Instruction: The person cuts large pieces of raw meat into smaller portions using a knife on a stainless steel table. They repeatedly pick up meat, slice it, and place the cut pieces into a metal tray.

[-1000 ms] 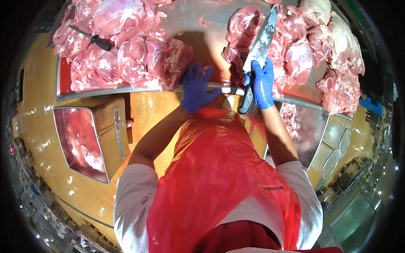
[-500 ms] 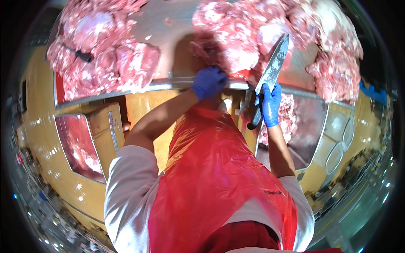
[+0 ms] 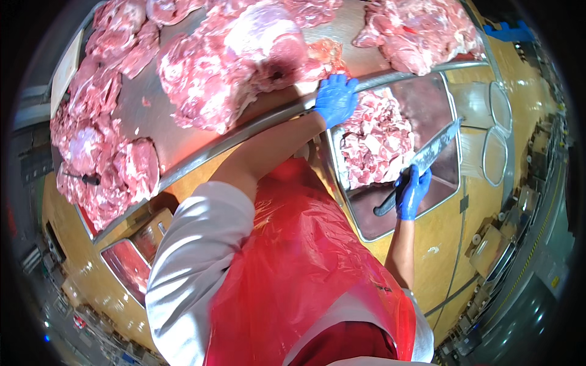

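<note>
My blue-gloved left hand lies open at the steel table's front edge, touching the reddish near end of a big pile of raw meat. My gloved right hand is closed on the black handle of a large knife, its blade angled up to the right over a steel tub holding cut meat pieces. A small black-handled knife rests among the meat at the table's left end.
More meat lies at the table's right end. Clear containers with round rims stand right of the tub. A second tub sits lower left on the yellow floor. A blue object is at the top right.
My view has swung rightward. My left hand has shifted right along the table edge. The knife in my right hand has moved from over the table to over the tub.
</note>
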Demonstrator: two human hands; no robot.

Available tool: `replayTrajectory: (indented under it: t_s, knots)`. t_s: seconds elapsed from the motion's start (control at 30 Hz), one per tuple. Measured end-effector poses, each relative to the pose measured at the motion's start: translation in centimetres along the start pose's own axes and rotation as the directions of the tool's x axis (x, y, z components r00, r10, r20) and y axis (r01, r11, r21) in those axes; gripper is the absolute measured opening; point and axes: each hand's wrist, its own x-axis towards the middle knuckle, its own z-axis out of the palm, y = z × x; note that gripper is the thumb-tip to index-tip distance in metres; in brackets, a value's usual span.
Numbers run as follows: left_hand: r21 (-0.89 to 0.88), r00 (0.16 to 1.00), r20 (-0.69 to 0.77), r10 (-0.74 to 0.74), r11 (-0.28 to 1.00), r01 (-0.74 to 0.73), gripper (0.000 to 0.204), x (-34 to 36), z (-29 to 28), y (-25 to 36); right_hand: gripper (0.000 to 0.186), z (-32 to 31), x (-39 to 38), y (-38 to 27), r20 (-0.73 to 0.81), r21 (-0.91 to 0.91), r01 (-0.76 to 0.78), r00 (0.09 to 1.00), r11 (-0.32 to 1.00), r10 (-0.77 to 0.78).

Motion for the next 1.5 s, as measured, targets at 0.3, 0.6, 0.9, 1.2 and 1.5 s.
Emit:
replayTrajectory:
  t_s: [0.3, 0.6, 0.9, 1.2, 1.5]
  knots:
    - [-0.341, 0.873, -0.137, 0.469, 0.805, -0.486, 0.036, 2.8, 4.0, 4.8, 0.022, -7.1, -0.6, 2.3, -0.197, 0.048, 0.004, 0.98, 0.999, 0.006]
    - [-0.061, 0.909, 0.068, 0.412, 0.911, -0.408, 0.043, -1.4, -3.2, -8.1, 0.022, -4.5, 1.0, 5.0, -0.094, 0.058, -0.015, 0.995, 0.998, 0.02]
    - [-0.513, 0.963, -0.208, -0.169, 0.857, 0.039, 0.038, -8.6, -17.0, -7.8, 0.037, 14.2, 6.2, -0.4, 0.389, -0.016, 0.188, 0.906, 0.982, -0.168]
    - [-0.135, 0.77, -0.357, -0.529, 0.845, 0.518, 0.088, -17.6, -21.2, -23.6, 0.036, 32.6, -2.8, -0.6, 0.709, -0.162, 0.295, 0.699, 0.942, -0.097]
    - [-0.118, 0.801, -0.414, -0.432, 0.898, 0.423, 0.093, -12.5, -25.6, -28.9, 0.057, 42.8, -7.6, -5.2, 0.818, -0.339, 0.718, 0.544, 0.608, -0.186]
